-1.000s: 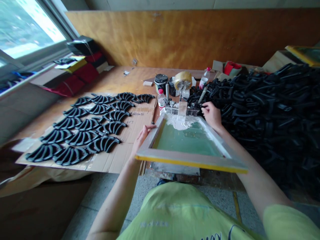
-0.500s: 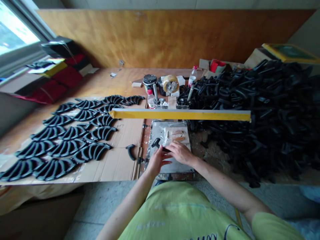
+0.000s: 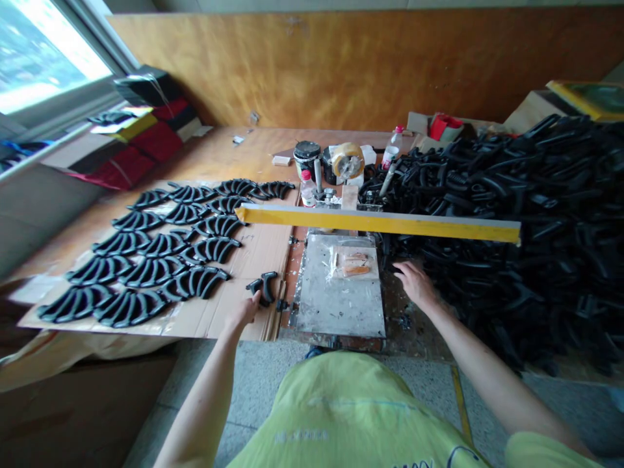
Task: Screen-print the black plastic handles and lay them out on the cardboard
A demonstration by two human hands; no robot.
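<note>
- At the cardboard's near edge, the left hand is closed on a black curved part, held at the end of the last laid-out row.
- Half a second ago both hands were together on the metal plate, on a black piece there; that piece is now off the plate and over at the cardboard sheet.
- The right hand has been moved off the plate to its right edge, fingers spread and loose, nothing gripped, reaching at the foot of the black parts pile.
- Plate surface now bare apart from the taped orange jig pieces.
- Judgement: one printed piece is being set out while the next blank is being fetched.
- Screen frame is tilted up, only its yellow edge seen, well above the plate; a second ago it was lying flat.
- Rows of black curved parts are laid on the cardboard to the left.
- Behind the frame: ink tub, tape roll, small bottles.
</note>
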